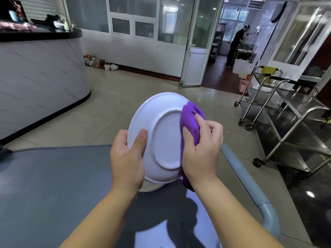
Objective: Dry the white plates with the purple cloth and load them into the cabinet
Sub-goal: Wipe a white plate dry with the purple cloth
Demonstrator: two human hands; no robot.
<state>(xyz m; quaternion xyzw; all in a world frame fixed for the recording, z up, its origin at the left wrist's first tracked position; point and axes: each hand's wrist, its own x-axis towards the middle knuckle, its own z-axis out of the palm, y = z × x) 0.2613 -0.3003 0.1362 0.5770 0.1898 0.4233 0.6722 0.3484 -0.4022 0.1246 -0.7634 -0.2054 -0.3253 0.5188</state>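
A canteen or restaurant: steel trolleys (279,111) right of the fingers (200,120), a serving counter (41,68) left, a kitchen doorway (232,42) beyond.

No legible text, label, brand, number or sign appears anywhere in the scene; the white plate (161,136) carries no readable marking on its upturned underside.

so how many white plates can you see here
2 at least: one round white plate held up between the left hand and right hand, and a white plate stack edge just below it; more may be hidden.
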